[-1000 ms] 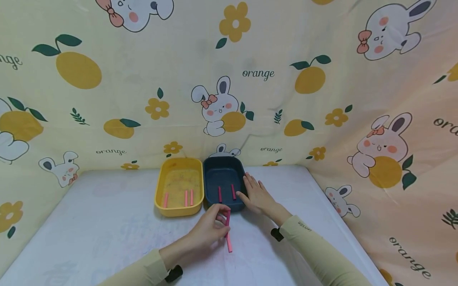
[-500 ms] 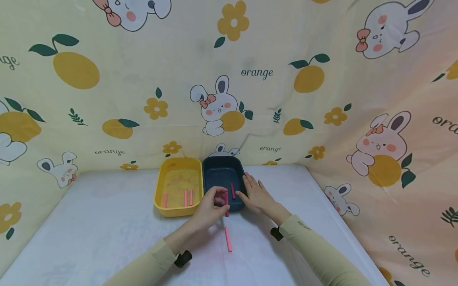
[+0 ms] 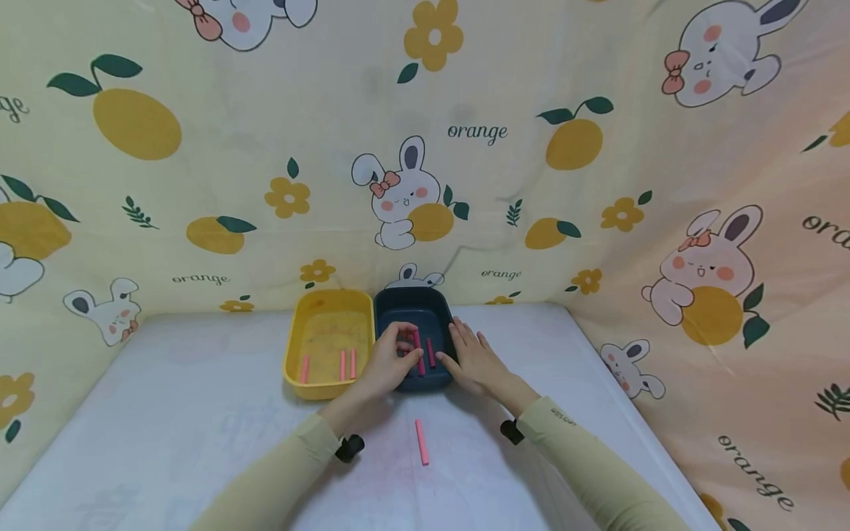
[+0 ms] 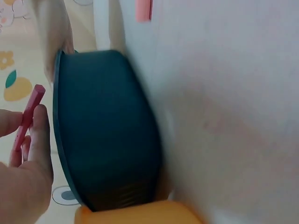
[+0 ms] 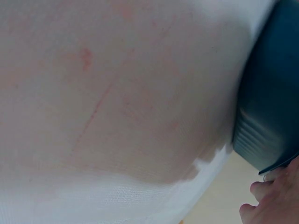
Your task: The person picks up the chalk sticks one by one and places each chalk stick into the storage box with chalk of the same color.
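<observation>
My left hand (image 3: 385, 361) pinches a dark pink chalk stick (image 3: 420, 359) between thumb and fingers, over the dark blue bin (image 3: 434, 313). In the left wrist view that chalk stick (image 4: 29, 112) tilts beside the bin's rim. One dark pink stick (image 3: 431, 353) lies inside the blue bin; another is mostly hidden behind my left fingers. My right hand (image 3: 479, 359) rests against the bin's right side, fingers extended; the right wrist view catches only part of the hand (image 5: 280, 193). A lighter pink chalk stick (image 3: 421, 442) lies on the table in front.
Left of the blue bin, and close against it, stands a yellow bin (image 3: 325, 391) with several light pink sticks (image 3: 342, 366) in it. White cloth covers the table (image 3: 199, 420). A patterned curtain (image 3: 505, 243) hangs behind and to the right.
My left hand has carried the dark pink stick forward from near the light pink one on the table to over the blue bin. My right hand stays at the bin's side.
</observation>
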`<state>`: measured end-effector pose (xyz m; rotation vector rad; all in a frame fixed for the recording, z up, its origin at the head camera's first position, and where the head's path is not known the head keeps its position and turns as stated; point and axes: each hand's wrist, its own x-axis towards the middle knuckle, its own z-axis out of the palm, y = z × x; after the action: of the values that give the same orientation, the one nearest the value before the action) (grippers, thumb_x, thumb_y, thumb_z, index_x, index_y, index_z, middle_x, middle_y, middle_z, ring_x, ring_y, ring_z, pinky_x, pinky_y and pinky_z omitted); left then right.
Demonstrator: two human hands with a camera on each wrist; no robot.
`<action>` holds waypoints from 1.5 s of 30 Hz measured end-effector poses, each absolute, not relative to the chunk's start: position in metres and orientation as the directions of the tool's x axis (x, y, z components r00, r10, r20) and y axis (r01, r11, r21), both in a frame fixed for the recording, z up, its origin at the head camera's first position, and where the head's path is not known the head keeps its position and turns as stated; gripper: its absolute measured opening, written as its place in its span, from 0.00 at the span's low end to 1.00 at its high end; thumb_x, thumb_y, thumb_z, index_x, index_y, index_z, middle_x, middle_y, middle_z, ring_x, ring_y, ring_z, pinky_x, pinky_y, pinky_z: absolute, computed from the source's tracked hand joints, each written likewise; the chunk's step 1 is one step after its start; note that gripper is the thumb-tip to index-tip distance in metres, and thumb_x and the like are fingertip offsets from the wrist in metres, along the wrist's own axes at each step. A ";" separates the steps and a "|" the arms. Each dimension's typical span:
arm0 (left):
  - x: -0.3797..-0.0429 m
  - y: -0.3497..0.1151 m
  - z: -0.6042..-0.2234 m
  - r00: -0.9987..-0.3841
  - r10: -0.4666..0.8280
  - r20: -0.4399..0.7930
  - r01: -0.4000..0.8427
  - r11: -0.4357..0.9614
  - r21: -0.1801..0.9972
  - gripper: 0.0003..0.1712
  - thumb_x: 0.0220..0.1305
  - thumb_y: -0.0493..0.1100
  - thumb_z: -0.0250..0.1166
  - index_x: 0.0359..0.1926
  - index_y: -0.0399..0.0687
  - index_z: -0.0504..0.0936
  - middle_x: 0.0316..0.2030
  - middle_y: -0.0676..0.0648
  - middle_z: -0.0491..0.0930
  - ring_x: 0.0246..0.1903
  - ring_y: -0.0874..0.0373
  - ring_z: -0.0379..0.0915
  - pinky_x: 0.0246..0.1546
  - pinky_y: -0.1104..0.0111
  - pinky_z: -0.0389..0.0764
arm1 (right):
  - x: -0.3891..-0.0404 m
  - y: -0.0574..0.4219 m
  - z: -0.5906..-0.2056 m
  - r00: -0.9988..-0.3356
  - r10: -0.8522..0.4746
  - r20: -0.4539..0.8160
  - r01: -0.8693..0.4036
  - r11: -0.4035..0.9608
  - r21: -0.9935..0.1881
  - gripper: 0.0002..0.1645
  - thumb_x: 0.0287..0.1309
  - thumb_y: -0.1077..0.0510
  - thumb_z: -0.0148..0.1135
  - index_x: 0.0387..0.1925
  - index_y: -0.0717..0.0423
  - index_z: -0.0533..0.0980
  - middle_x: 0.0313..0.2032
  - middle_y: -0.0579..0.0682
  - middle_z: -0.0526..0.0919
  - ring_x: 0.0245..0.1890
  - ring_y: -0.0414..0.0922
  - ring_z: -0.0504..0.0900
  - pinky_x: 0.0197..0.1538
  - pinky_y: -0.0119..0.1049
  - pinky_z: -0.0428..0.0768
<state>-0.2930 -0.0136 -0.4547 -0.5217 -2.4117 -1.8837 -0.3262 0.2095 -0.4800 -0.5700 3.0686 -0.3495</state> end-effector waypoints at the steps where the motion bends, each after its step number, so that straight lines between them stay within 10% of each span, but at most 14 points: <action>1: -0.296 -0.014 -0.453 -0.942 0.239 0.234 0.286 0.213 0.934 0.23 0.71 0.33 0.66 0.64 0.40 0.71 0.57 0.40 0.75 0.48 0.48 0.80 0.43 0.66 0.86 | -0.326 0.209 -0.480 -0.934 -0.354 0.039 -0.354 0.910 -0.216 0.50 0.78 0.32 0.40 0.81 0.64 0.49 0.82 0.59 0.45 0.81 0.57 0.49 0.79 0.58 0.48; 45: -0.399 -0.010 -0.458 -0.831 0.553 -0.052 0.415 0.681 0.604 0.05 0.72 0.39 0.68 0.45 0.46 0.88 0.42 0.50 0.86 0.41 0.55 0.77 0.53 0.63 0.81 | -0.325 0.209 -0.477 -0.933 -0.360 0.002 -0.352 0.909 -0.223 0.50 0.78 0.31 0.37 0.82 0.63 0.46 0.83 0.57 0.43 0.82 0.55 0.46 0.80 0.57 0.47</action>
<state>-0.3987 -0.0096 -0.4575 -0.9046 -3.0891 -1.0123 -0.3253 0.2095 -0.4772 -0.5654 3.0307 -0.3424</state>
